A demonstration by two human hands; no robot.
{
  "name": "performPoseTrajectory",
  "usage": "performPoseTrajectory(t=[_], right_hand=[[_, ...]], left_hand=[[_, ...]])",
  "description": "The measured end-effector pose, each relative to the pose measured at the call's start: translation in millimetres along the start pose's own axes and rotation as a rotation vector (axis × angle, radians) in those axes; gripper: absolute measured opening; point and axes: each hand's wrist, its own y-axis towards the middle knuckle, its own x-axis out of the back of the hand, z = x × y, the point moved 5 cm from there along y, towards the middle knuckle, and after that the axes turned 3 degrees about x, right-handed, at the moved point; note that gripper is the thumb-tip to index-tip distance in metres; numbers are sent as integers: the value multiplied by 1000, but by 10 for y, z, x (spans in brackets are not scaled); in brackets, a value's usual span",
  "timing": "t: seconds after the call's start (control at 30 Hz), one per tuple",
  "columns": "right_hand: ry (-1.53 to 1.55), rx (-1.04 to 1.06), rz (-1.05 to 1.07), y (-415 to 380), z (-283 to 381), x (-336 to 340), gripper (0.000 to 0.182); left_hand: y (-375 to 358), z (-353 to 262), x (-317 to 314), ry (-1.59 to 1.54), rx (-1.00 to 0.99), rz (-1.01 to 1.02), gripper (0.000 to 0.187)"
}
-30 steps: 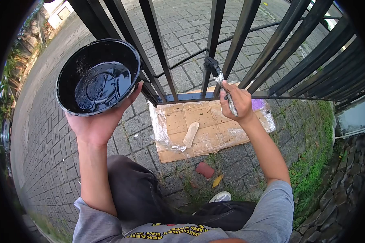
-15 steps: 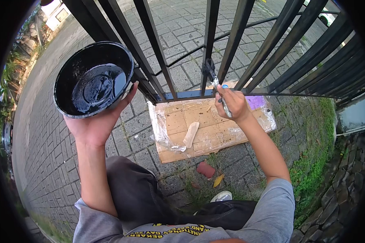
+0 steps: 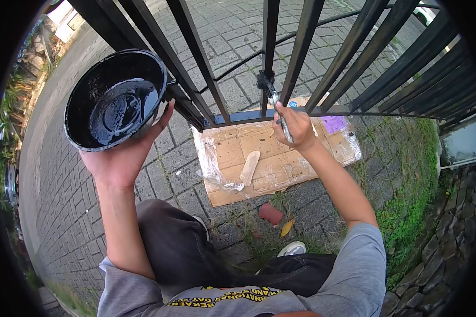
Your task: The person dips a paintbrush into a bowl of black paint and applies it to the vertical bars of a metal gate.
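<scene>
On the left, my left hand [image 3: 122, 165] cups a black bowl [image 3: 73, 113] from below, fingers round its underside and right edge. The bowl is tilted toward me, with wet black paint [image 3: 122, 108] in its bottom. My right hand [image 3: 295, 127] is closed round the pale, paint-smeared handle of a paintbrush [image 3: 273, 96]. Black paint coats the bristles, which overlap an upright bar [image 3: 270, 39] of the dark metal fence [image 3: 238, 116] in this view.
A flattened cardboard sheet [image 3: 227, 153], spotted with dark drips, lies under the fence on brick paving [image 3: 169, 174]. A loose cardboard strip [image 3: 249, 168] rests on it. Near my shoes are a reddish piece [image 3: 270, 213] and a yellow leaf [image 3: 287, 227]. Grass [image 3: 407, 222] and stones [image 3: 449, 232] lie rightward.
The brush in my right hand has shifted slightly left and up, its bristles now across the bar's lower part. The bowl has moved slightly left and up in view.
</scene>
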Motion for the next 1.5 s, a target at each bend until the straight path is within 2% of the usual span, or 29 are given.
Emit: performPoseTrajectory(t=[0.07, 0.2, 0.33, 0.43, 0.57, 0.63, 0.67, 0.7, 0.8, 0.9, 0.97, 1.0, 1.1, 1.13, 1.17, 1.23, 1.33, 1.43, 1.47, 1.5], right_hand=[[20, -29, 102, -421, -67, -239, 43], [17, -137, 344, -628, -65, -435, 48], [-50, 60, -57, 100, 212, 115, 50], [-54, 47, -127, 117, 124, 174, 48], [93, -213, 278, -722, -67, -347, 33], [-32, -600, 626, -946, -105, -557, 27], [26, -540, 567, -878, -29, -523, 24], [86, -488, 516, -728, 0, -485, 22], [311, -284, 258, -7, 87, -200, 20], [615, -661, 355, 585, -63, 76, 18], [869, -854, 258, 904, -82, 381, 15], [942, -748, 128, 1013, -99, 504, 13], [760, -637, 170, 1273, 16, 893, 18], [803, -759, 205, 1258, -15, 895, 24], [809, -856, 193, 1261, 15, 928, 21], [706, -890, 219, 1226, -24, 889, 19], [505, -722, 384, 1120, -34, 777, 22], [548, -771, 536, 1003, -23, 653, 23], [504, -618, 541, 995, -23, 616, 32], [608, -687, 519, 957, -20, 590, 33]], left_hand=[[-24, -11, -14, 2, 5, 17, 74], [-50, -82, 18, 27, 0, 68, 74], [-14, -98, 14, 40, -18, 54, 74], [-34, -41, -35, 41, -34, 18, 74], [-86, 21, -27, -5, 43, 28, 72], [-85, -16, -35, -47, 80, 113, 70], [-76, -46, -24, -31, 69, 114, 66], [-60, -66, 25, -60, 97, 267, 65], [32, -77, 113, -4, 75, 165, 66], [-11, 38, 35, -67, 140, 236, 67], [-58, 38, -36, -89, 124, 216, 68], [-62, 28, -47, -67, 111, 232, 68], [-60, 0, -8, -40, 116, 227, 68], [-63, -8, 18, -41, 124, 193, 68], [-69, -4, 43, -42, 134, 159, 68], [-85, 2, 47, -36, 143, 151, 68], [-99, 9, 37, -17, 130, 137, 68], [-131, 33, 19, -9, 131, 138, 63], [-138, 42, 12, -9, 137, 144, 61], [-145, 44, 14, -6, 141, 154, 61]])
